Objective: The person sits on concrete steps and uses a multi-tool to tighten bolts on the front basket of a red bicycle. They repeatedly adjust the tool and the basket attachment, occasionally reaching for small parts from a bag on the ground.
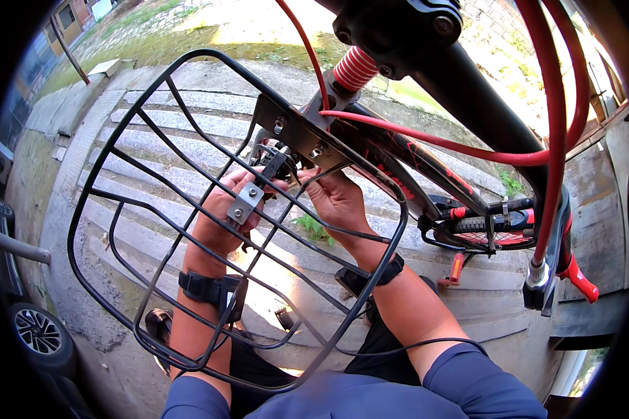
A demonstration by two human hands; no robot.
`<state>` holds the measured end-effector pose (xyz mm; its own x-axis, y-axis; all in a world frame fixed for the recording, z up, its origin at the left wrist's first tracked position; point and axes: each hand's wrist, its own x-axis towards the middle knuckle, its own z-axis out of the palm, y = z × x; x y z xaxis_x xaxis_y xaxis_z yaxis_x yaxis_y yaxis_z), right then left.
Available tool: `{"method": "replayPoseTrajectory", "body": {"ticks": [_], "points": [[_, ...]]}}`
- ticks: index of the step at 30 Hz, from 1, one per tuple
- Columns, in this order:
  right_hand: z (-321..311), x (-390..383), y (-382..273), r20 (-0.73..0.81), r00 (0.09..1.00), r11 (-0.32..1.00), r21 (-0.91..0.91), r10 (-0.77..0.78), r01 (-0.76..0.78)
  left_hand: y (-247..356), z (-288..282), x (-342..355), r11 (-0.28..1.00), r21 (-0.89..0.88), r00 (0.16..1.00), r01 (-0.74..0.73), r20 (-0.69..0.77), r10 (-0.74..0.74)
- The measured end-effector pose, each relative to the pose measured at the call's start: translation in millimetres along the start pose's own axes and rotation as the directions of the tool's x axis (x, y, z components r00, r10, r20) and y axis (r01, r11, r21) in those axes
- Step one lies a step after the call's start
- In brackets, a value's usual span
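Observation:
A black wire basket point(206, 53) fills the middle of the view, with a dark metal mounting plate point(298, 133) and its bolts beside the bicycle's head tube. Through the basket's wires, both hands show close together below that plate. My left hand point(215, 220) is closed around a small black clamp-like part point(281, 165). Over its fingers sits a silver plate point(245, 203) with two bolts. My right hand point(339, 202) has thumb and fingers pinched at the right side of the black part. What lies between those fingertips is too small to make out.
The bicycle's black and red frame point(391, 150) stands on the right, with red cables point(426, 130) looping across. A red-tipped lever point(579, 279) sticks out at far right. Ridged concrete point(175, 126) lies below. A car wheel point(38, 331) is at the left edge.

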<state>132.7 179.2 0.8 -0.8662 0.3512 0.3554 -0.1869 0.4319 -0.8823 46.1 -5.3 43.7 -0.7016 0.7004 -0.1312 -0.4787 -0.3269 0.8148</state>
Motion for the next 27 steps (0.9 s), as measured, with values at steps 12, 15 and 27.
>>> {"method": "replayPoseTrajectory", "body": {"ticks": [12,15,27], "points": [[4,2,3,-0.116,0.982,0.988,0.011,-0.149,0.151,-13,4,11,0.942,-0.335,0.983,0.021,0.179,0.042],[-3,-3,5,-0.033,0.999,0.998,-0.067,-0.024,0.022,-18,5,11,0.923,-0.386,0.983,0.011,0.174,0.061],[-5,-2,-8,-0.009,0.999,0.999,0.006,0.032,-0.032,-5,8,2,0.99,-0.142,1.0,-0.008,0.023,0.011]]}}
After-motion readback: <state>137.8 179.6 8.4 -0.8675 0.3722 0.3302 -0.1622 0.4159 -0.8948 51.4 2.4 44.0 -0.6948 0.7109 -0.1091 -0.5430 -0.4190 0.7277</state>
